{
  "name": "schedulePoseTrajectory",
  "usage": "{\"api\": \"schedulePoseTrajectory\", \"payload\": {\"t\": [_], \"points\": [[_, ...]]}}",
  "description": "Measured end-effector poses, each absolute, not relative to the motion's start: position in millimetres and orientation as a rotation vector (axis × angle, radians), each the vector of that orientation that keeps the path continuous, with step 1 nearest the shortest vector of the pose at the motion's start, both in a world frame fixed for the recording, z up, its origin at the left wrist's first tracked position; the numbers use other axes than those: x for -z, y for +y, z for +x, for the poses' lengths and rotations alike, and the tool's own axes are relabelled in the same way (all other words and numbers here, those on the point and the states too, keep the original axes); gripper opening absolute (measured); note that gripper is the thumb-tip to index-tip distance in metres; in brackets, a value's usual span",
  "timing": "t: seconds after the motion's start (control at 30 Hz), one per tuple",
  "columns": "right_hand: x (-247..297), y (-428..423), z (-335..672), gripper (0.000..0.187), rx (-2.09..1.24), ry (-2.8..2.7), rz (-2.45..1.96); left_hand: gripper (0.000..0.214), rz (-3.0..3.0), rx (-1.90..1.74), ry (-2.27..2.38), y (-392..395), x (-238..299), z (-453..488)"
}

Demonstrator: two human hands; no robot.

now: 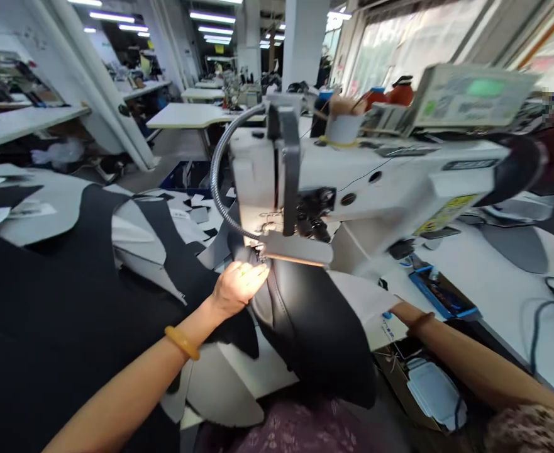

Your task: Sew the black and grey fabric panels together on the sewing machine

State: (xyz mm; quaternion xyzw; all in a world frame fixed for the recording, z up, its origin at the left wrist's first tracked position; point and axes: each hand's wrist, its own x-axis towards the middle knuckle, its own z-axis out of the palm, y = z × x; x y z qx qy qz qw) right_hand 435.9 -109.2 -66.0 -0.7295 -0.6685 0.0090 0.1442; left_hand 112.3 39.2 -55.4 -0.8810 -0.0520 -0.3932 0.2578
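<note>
A white industrial sewing machine [380, 182] stands in front of me, its lamp lighting the needle area [260, 251]. A black leather-like piece [314, 314] bulges up under the presser foot. My left hand [239, 286] rests on the piece's left side just below the needle, fingers curled and pressing the material. My right hand [390, 309] reaches behind the right edge of the black piece; only the wrist with a dark band shows, and the fingers are hidden. An orange bangle [182, 343] sits on my left forearm.
Black and grey cut pieces [69, 270] are piled on the left of the table. A blue tray [441, 296] and cables lie on the white table at right. A control box [470, 94] tops the machine. Another person sits at far right. Work tables run into the background.
</note>
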Motion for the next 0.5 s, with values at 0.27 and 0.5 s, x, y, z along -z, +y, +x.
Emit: {"api": "schedulePoseTrajectory", "payload": {"t": [0.27,0.5], "points": [[-93,-120,474,0.022,0.091,-1.873,-2.306,0.029,-2.364,1.089,-0.136,35,49,118],[-152,-64,469,0.024,0.606,-1.549,-1.895,0.030,-2.390,1.046,-0.069,37,42,115]]}}
